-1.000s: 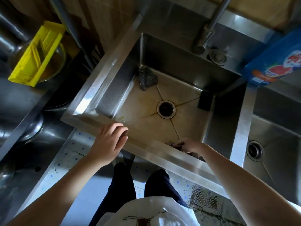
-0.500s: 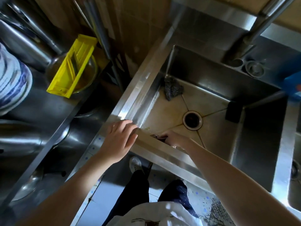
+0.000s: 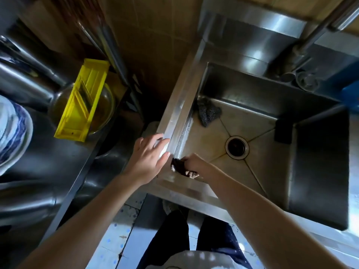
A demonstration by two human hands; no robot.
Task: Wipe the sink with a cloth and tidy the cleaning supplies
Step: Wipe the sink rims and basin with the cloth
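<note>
legs [image 3: 172,239]: dark trousers at the bottom edge, standing on a pale tiled floor [image 3: 110,245] with small blue marks.
left hand [image 3: 149,158]: spread flat, fingers straight, lying on the near left corner of the sink's rim; it holds nothing.
right hand [image 3: 194,164]: reaches over the front rim, fingers curled round the cloth.
cloth [image 3: 178,167]: dark and bunched, pressed into the near left corner of the basin, just beside the left hand's fingertips.
sink [image 3: 175,121]: steel, square basin with a stained, brownish bottom; the left rim catches bright light.
drain [image 3: 237,146]: round, in the middle of the basin floor, apart from the cloth.
black block [image 3: 282,131]: leans at the basin's right wall; what it is cannot be told.
scouring pad [image 3: 208,111]: dark grey wire lump in the far left corner of the basin.
yellow slicer [image 3: 83,100]: lies tilted across a metal bowl [image 3: 105,111] on the steel counter to the left.
plates [image 3: 11,131]: blue and white, at the left edge.
faucet [image 3: 303,45]: steel, rising behind the basin, blurred.
blue container [image 3: 349,94]: at the right edge, mostly cut off.
</note>
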